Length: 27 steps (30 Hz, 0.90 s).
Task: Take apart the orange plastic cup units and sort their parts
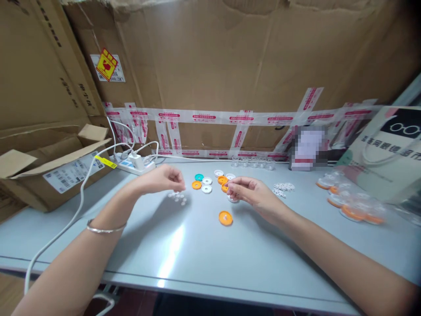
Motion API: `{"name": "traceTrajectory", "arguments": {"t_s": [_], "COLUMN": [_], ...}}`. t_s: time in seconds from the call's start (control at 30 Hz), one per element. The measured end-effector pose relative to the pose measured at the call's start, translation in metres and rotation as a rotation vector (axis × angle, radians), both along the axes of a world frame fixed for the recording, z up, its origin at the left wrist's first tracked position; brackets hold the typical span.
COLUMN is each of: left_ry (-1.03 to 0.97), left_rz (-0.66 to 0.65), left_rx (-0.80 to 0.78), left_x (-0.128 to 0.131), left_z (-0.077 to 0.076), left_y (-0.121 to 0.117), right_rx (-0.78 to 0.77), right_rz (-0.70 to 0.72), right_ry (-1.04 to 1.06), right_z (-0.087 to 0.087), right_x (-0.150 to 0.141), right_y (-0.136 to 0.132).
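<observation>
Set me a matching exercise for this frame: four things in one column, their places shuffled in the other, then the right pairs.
Things
1. Teal disc
2. Silver bangle
3. Power strip
4. Lone orange disc

Places
A. Beside the open cardboard box
B. Apart from the other discs, closest to the front edge of the table
C. Around the left forearm
D. In a cluster with white discs

Right pairs: 1-D, 2-C, 3-A, 4-B
</observation>
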<state>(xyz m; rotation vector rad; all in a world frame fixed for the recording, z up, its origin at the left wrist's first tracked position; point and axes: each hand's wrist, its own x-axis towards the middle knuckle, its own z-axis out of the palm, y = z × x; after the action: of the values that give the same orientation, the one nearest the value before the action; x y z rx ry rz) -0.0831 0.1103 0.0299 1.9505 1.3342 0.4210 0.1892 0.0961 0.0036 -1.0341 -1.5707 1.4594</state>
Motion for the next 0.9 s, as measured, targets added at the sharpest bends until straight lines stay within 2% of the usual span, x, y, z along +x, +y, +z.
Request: {"name": "traceTrajectory", "arguments": {"t_s": [0.07,0.13,0.27,0.37,0.43,0.5,0.57,0.63,0.73,0.8,0.9], "left_ry": [0.173,0.295,0.355,0.414,0.477,0.492,0.415,0.28,0.223,0.287,0.379], "left_rz": [-0.038,-0.03,-0.036,-0.002,0.04,0.048,-0.01,-0.138,-0.379,-0.433,-0.437], "left_rx": [-0.063,-0.101,-0.176,-0.142,-0.013,0.193,0.405,0.57,0.707,0.771,0.848], "left_x": [-0.02,-0.03,-0.028,-0.02,-0.013,-0.001,0.018,0.04,0.071,0.084,0.092], "left_z": [-0.003,-0.009,-0.018,-0.017,-0.014,-0.012,-0.014,-0.019,-0.033,-0.042,-0.052], "left_y": [0.011,0.018,0.02,0.016,0.011,0.003,-0.007,-0.018,-0.031,-0.034,-0.033], "right_rx": [0.024,0.043,0.097,0.185,0.265,0.317,0.323,0.309,0.284,0.279,0.282], "right_rz": [0.008,0.038,0.249,0.391,0.415,0.418,0.416,0.407,0.397,0.389,0.385], "right_ry": [-0.071,-0.175,-0.439,-0.605,-0.662,-0.682,-0.676,-0.655,-0.626,-0.63,-0.638], "right_z": [-0.002,-0.003,-0.004,-0.004,-0.003,-0.003,-0.004,-0.006,-0.011,-0.014,-0.014], "right_x": [0.004,0.008,0.015,0.016,0.014,0.012,0.009,0.008,0.006,0.006,0.006], "right_y": [0.006,0.011,0.011,0.006,0.002,-0.001,-0.001,0.0,0.002,0.004,0.004]}}
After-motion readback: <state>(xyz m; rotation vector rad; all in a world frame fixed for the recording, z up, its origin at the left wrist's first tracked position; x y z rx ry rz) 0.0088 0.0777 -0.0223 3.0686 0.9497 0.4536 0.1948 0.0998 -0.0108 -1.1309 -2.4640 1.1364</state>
